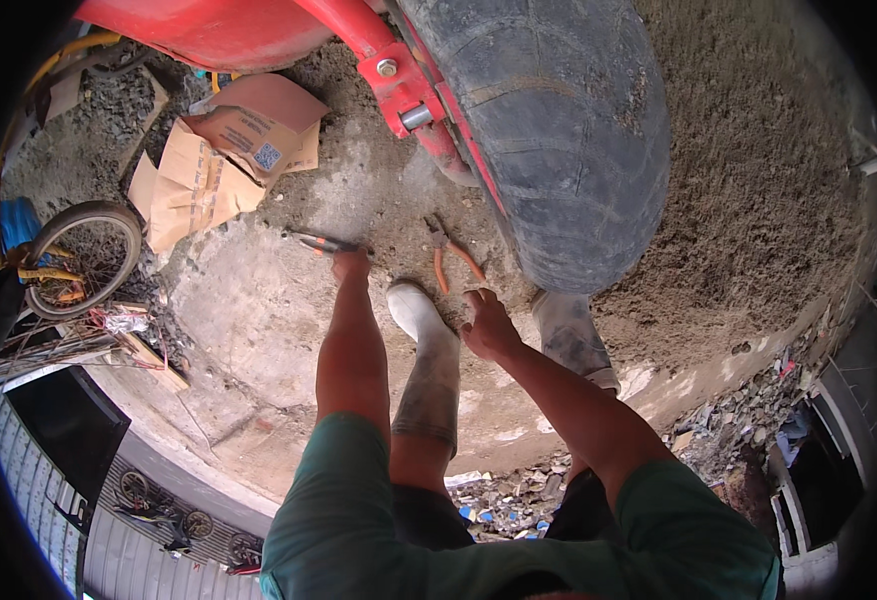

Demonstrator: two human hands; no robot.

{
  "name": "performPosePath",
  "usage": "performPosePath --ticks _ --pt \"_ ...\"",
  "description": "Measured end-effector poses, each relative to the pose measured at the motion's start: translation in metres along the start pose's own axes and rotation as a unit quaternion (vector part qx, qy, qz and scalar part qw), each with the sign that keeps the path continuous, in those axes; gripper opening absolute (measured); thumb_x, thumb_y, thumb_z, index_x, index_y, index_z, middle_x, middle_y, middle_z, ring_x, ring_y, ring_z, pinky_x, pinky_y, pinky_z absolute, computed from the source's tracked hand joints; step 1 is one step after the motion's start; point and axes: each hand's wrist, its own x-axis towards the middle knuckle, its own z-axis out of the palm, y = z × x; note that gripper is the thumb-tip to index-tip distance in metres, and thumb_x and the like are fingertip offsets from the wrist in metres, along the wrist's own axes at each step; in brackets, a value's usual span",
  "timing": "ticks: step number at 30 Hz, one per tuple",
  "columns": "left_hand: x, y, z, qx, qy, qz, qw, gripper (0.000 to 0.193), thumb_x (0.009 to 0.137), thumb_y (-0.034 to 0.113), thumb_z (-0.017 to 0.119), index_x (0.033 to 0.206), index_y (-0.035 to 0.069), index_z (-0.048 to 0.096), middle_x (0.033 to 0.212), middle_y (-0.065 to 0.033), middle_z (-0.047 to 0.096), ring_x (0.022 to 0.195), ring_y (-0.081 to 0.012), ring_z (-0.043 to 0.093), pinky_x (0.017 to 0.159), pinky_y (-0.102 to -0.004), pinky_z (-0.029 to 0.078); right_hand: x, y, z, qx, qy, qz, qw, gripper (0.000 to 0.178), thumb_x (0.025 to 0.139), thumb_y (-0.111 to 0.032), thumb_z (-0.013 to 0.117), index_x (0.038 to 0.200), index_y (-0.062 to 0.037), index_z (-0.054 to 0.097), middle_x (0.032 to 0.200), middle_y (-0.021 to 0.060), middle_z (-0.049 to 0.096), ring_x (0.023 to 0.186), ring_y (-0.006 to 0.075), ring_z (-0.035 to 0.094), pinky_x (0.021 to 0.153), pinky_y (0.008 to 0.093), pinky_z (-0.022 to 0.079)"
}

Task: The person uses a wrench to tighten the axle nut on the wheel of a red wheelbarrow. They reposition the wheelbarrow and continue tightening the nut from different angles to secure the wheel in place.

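Left hand point(351, 262) gripped an orange-and-black tool point(330, 244). Right hand point(492, 327), loosely uncurled, seemed poised to grasp pliers point(439, 238) at its eleven o'clock

This is looking like an outdoor work yard. Loose soil point(758, 200) and rubble point(748, 430) are covering parts of the concrete point(248, 290), while orange-handled pliers point(442, 242) are lying near a large black tyre point(568, 150).

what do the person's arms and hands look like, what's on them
The left hand and right hand are bare, with no gloves visible. Short green sleeves cover the upper arms, leaving the forearms uncovered.
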Motion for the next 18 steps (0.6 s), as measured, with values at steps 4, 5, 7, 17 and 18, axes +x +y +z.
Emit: performPosePath --ticks 4,5,7,17,18 --pt "-0.037 0.008 -0.003 -0.144 -0.128 -0.053 0.98 0.043 0.077 0.035 0.067 0.099 -0.001 0.061 0.087 -0.0128 0.065 0.066 -0.0239 0.064 0.05 -0.0372 0.051 -0.025 0.018 -0.02 0.009 -0.007 0.033 0.999 0.063 0.08 -0.017 0.062 0.136 -0.0039 0.036 0.136 0.024 0.035 0.124 0.0396 0.042 0.101 0.0457 0.04" --pt "-0.052 0.018 -0.005 -0.179 -0.135 -0.061 0.973 0.043 0.077 0.035 0.064 0.101 -0.001 0.059 0.088 -0.0141 0.065 0.068 -0.0232 0.064 0.052 -0.0366 0.051 -0.03 0.03 -0.025 -0.001 0.023 0.01 1.0 0.06 0.08 -0.015 0.063 0.133 -0.0031 0.038 0.132 0.0245 0.039 0.12 0.0392 0.045 0.1 0.0446 0.041" --pt "-0.057 0.013 -0.039 -0.255 -0.116 -0.078 0.957 0.042 0.08 0.036 0.057 0.1 -0.001 0.057 0.084 -0.0141 0.061 0.066 -0.0227 0.061 0.052 -0.0361 0.049 -0.04 0.018 -0.03 0.013 0.016 0.0 1.0 0.058 0.079 -0.015 0.063 0.132 -0.0027 0.039 0.13 0.0247 0.04 0.118 0.0396 0.046 0.098 0.0444 0.041" --pt "-0.26 0.016 -0.255 -0.053 -0.373 0.154 0.913 0.036 0.089 0.035 0.04 0.086 0.002 0.055 0.072 -0.0124 0.054 0.063 -0.0232 0.056 0.051 -0.0371 0.046 -0.179 -0.069 -0.124 -0.104 0.189 -0.19 0.958 0.059 0.071 -0.014 0.065 0.126 -0.0061 0.047 0.134 0.0191 0.039 0.124 0.0358 0.039 0.1 0.0438 0.038" --pt "-0.31 0.027 -0.288 0.027 -0.405 0.196 0.892 0.035 0.089 0.033 0.04 0.086 0.002 0.055 0.076 -0.0141 0.057 0.066 -0.0258 0.058 0.057 -0.0382 0.049 -0.207 -0.084 -0.139 -0.13 0.213 -0.218 0.943 0.058 0.07 -0.015 0.066 0.125 -0.0063 0.048 0.136 0.018 0.037 0.125 0.0351 0.038 0.099 0.0436 0.038"
